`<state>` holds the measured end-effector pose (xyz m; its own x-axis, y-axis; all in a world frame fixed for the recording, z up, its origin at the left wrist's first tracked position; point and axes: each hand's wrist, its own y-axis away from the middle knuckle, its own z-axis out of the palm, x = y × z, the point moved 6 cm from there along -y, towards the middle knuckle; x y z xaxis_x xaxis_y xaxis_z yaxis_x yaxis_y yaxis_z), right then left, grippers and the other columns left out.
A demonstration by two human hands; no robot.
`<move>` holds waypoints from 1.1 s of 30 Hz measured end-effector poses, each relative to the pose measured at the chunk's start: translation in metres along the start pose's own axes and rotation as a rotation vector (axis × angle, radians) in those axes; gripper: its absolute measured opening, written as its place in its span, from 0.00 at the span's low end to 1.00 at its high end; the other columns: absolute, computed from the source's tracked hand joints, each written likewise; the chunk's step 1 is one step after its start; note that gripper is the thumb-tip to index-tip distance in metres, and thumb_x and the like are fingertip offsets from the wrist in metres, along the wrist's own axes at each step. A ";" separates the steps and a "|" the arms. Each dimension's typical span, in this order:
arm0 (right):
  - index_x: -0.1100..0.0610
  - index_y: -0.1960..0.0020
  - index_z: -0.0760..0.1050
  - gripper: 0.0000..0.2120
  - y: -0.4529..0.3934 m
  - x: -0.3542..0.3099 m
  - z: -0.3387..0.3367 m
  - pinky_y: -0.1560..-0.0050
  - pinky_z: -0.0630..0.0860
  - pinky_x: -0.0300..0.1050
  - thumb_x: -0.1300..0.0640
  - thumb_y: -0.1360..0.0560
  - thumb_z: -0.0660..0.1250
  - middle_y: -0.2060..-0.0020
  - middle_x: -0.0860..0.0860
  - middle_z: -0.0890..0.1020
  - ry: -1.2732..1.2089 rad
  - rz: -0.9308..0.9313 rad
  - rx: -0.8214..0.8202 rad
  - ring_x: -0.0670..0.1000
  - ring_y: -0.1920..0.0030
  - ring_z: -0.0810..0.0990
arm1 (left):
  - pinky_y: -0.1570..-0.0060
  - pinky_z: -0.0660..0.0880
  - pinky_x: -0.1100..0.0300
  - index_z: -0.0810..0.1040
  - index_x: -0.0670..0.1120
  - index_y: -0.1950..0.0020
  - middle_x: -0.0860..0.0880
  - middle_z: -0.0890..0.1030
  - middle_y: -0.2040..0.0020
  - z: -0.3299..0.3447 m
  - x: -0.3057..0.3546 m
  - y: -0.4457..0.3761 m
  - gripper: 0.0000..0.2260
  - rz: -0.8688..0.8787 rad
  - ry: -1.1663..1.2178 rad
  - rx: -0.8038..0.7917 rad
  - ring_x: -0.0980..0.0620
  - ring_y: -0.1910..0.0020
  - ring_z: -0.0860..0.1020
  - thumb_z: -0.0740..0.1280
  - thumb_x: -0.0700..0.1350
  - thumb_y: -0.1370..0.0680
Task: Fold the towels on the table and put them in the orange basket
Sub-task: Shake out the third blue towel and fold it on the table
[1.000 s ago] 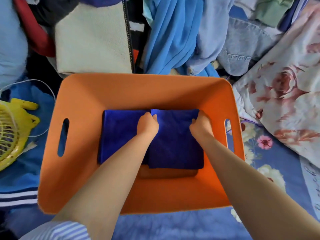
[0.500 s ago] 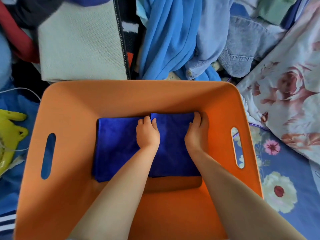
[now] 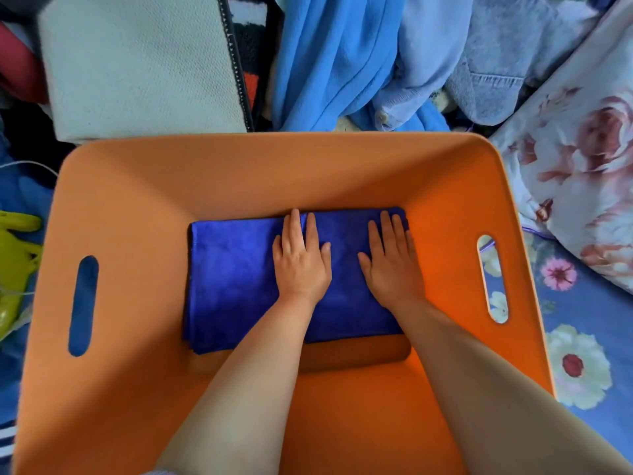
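1. Orange basket (image 3: 239, 173): large, rounded-corner tub that fills most of the view. A slot handle is cut in its left wall and another in its right wall. Both forearms reach down into it from the near edge.

2. Folded blue towel (image 3: 233, 279): deep blue, rectangular, lying flat on the basket floor, toward the far wall. Stacked layer edges show at its near left corner. A strip of bare basket floor shows just beyond its near edge.

3. Left hand (image 3: 301, 258): palm down on the towel's middle, fingers straight and slightly spread, fingertips reaching the towel's far edge. It presses flat and grips nothing.

4. Right hand (image 3: 390, 258): palm down on the towel's right part, fingers straight and close together, tips near the far right corner. It presses flat and grips nothing. The two hands lie side by side, apart, not touching.

5. Pale cream cloth (image 3: 137, 63): beyond the basket's far left, with a dark zipped edge along its right side.

6. Bright blue garment (image 3: 325, 56): crumpled, beyond the far wall, centre.

7. Pale blue and denim garments (image 3: 479, 56): heaped to the right of the bright blue garment.

8. Floral bedding (image 3: 582, 149): pink roses on white, right of the basket; nearer, a blue flowered sheet (image 3: 589, 337).

9. Yellow-green plastic item (image 3: 13, 262): left edge, partly cut off; kind cannot be told.
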<state>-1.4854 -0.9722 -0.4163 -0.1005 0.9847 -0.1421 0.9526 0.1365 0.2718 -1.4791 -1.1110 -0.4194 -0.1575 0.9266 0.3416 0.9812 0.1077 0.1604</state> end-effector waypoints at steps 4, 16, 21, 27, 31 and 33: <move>0.56 0.25 0.40 0.28 -0.005 0.001 -0.001 0.27 0.36 0.48 0.47 0.20 0.46 0.25 0.55 0.41 0.002 0.009 -0.113 0.53 0.25 0.38 | 0.28 0.51 0.48 0.49 0.44 0.24 0.41 0.47 0.23 0.001 0.003 -0.004 0.26 -0.034 -0.065 -0.080 0.45 0.24 0.49 0.51 0.52 0.19; 0.58 0.26 0.53 0.25 0.036 -0.029 -0.132 0.26 0.46 0.50 0.52 0.20 0.52 0.24 0.55 0.49 -0.109 -0.105 -0.063 0.55 0.25 0.43 | 0.39 0.68 0.49 0.67 0.41 0.34 0.43 0.58 0.26 -0.143 0.046 0.022 0.16 0.097 -0.231 -0.076 0.44 0.29 0.60 0.53 0.47 0.19; 0.62 0.33 0.65 0.19 0.085 -0.044 -0.243 0.28 0.53 0.50 0.59 0.21 0.53 0.28 0.57 0.61 -0.110 -0.234 0.157 0.56 0.26 0.54 | 0.41 0.68 0.50 0.72 0.39 0.39 0.42 0.67 0.33 -0.239 0.089 0.062 0.14 0.161 -0.298 0.041 0.43 0.33 0.64 0.56 0.43 0.21; 0.63 0.35 0.69 0.17 0.186 -0.049 -0.351 0.36 0.61 0.48 0.62 0.23 0.55 0.30 0.56 0.65 -0.127 -0.278 0.317 0.55 0.29 0.60 | 0.44 0.69 0.50 0.72 0.40 0.39 0.42 0.72 0.39 -0.342 0.134 0.152 0.14 0.170 -0.353 0.223 0.43 0.37 0.68 0.55 0.44 0.21; 0.61 0.34 0.70 0.18 0.266 -0.048 -0.390 0.39 0.67 0.49 0.63 0.23 0.54 0.31 0.55 0.68 -0.112 -0.304 0.403 0.55 0.31 0.64 | 0.47 0.69 0.51 0.72 0.41 0.41 0.42 0.74 0.41 -0.382 0.162 0.228 0.12 0.204 -0.368 0.323 0.43 0.39 0.70 0.56 0.44 0.21; 0.62 0.35 0.70 0.18 0.300 -0.046 -0.401 0.39 0.67 0.50 0.63 0.24 0.55 0.33 0.56 0.70 -0.103 -0.303 0.433 0.56 0.32 0.65 | 0.48 0.69 0.51 0.73 0.41 0.41 0.42 0.74 0.42 -0.389 0.174 0.261 0.12 0.229 -0.361 0.323 0.42 0.40 0.69 0.56 0.44 0.21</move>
<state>-1.3102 -0.9328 0.0533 -0.3816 0.8895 -0.2514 0.9186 0.3347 -0.2099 -1.2938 -1.0621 0.0422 0.0575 0.9982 -0.0153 0.9792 -0.0593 -0.1938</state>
